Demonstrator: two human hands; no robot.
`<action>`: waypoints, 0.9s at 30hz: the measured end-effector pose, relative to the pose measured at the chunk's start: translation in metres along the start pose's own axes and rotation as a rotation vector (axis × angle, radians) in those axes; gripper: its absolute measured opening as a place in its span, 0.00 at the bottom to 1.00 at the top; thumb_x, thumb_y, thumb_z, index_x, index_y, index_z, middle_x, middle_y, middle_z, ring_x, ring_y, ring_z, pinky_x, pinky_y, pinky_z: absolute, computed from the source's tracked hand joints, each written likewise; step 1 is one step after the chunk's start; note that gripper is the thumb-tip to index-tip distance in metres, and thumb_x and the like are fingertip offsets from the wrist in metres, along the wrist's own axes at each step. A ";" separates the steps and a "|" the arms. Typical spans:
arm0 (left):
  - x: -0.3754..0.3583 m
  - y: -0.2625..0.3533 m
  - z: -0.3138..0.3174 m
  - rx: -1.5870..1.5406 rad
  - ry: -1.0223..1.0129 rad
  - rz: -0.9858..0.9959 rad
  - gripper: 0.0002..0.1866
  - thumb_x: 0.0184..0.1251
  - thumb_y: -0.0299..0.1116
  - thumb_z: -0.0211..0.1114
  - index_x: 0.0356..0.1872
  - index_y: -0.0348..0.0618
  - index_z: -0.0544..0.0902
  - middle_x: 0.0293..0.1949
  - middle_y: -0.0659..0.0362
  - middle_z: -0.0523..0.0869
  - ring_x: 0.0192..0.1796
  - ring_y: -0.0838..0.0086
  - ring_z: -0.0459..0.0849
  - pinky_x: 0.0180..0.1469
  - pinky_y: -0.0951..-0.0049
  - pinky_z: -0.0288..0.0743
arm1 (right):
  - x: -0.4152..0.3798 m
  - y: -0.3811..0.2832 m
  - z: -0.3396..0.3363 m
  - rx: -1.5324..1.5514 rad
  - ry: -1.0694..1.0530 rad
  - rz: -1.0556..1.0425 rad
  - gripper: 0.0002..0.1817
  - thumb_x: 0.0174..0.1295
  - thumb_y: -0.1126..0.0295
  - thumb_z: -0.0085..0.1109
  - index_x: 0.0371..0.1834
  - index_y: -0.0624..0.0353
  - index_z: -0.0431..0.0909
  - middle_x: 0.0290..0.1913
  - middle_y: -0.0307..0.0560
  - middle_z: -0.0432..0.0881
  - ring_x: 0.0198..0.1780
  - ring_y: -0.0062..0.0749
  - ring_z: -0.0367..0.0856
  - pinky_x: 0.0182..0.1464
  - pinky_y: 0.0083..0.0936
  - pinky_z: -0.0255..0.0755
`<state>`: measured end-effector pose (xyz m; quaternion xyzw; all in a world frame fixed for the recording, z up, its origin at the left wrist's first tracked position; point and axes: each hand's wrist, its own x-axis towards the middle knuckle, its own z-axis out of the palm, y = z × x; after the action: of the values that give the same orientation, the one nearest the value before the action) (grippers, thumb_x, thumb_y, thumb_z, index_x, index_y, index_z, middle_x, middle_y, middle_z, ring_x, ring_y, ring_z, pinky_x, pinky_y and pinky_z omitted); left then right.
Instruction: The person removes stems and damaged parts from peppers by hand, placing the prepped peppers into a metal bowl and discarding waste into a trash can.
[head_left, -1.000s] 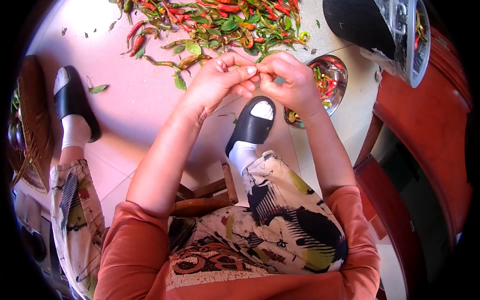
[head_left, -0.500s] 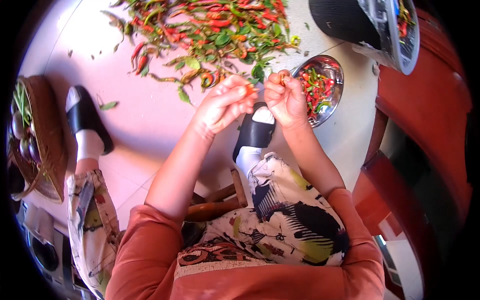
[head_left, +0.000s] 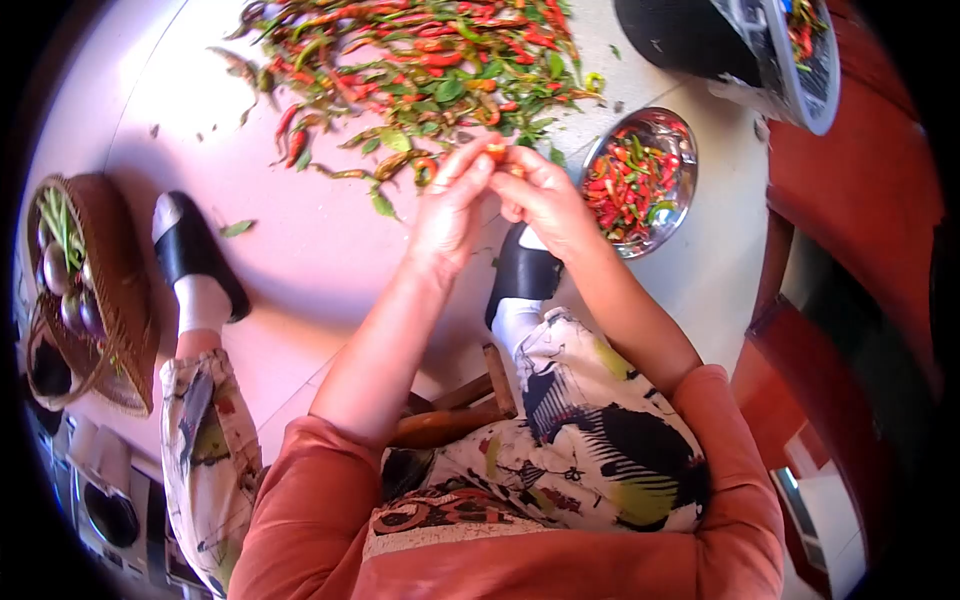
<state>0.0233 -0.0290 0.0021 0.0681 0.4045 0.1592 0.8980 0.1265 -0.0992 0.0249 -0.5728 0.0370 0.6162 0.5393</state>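
Observation:
My left hand (head_left: 455,205) and my right hand (head_left: 545,195) meet in front of me, fingers pinched together. Between their fingertips shows a small orange-red piece of chili pepper (head_left: 496,151); the rest of it is hidden by the fingers. Just beyond my hands, a wide heap of red and green chili peppers (head_left: 440,60) with leaves lies spread on the floor. To the right of my right hand, a shiny metal bowl (head_left: 684,200) holds several red and green chilies.
At the left stands a wicker basket (head_left: 125,290) with eggplants (head_left: 55,270) and long green stems. A black bucket-like container (head_left: 680,40) leans at the upper right, near dark red wooden furniture (head_left: 830,370). My slippered feet (head_left: 528,265) flank the floor (head_left: 300,230).
My hands were apart and have come together at the fingertips, the right one moving left. The whole view has shifted slightly.

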 end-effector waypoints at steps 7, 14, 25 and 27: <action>-0.002 0.018 -0.007 0.214 -0.082 -0.089 0.14 0.61 0.30 0.63 0.46 0.39 0.77 0.38 0.63 0.82 0.39 0.81 0.78 0.43 0.80 0.71 | -0.007 0.001 -0.024 -0.268 -0.062 0.177 0.09 0.63 0.66 0.53 0.40 0.61 0.75 0.20 0.31 0.67 0.20 0.16 0.63 0.24 0.16 0.59; -0.001 0.033 -0.039 0.420 -0.224 -0.283 0.10 0.64 0.33 0.60 0.39 0.38 0.79 0.29 0.63 0.81 0.27 0.83 0.77 0.33 0.82 0.73 | -0.006 -0.018 -0.009 -1.387 -0.230 -0.361 0.08 0.62 0.66 0.53 0.35 0.59 0.76 0.25 0.45 0.76 0.25 0.28 0.74 0.31 0.26 0.68; -0.019 0.056 -0.112 0.329 -0.306 -0.576 0.06 0.63 0.30 0.58 0.35 0.39 0.78 0.36 0.58 0.82 0.35 0.79 0.81 0.33 0.81 0.77 | 0.085 0.012 0.058 -1.372 -0.347 -0.394 0.08 0.53 0.70 0.55 0.37 0.55 0.78 0.31 0.45 0.77 0.31 0.32 0.77 0.33 0.27 0.72; -0.017 0.058 -0.110 0.346 -0.263 -0.558 0.06 0.62 0.33 0.59 0.35 0.41 0.78 0.34 0.61 0.82 0.33 0.81 0.80 0.32 0.82 0.76 | 0.091 0.023 0.070 -1.566 -0.321 -0.555 0.10 0.50 0.70 0.57 0.37 0.55 0.78 0.32 0.49 0.77 0.32 0.36 0.79 0.33 0.29 0.73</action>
<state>-0.0827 0.0189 -0.0445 0.1261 0.3093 -0.1733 0.9265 0.0855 -0.0058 -0.0322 -0.6749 -0.6197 0.3831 0.1170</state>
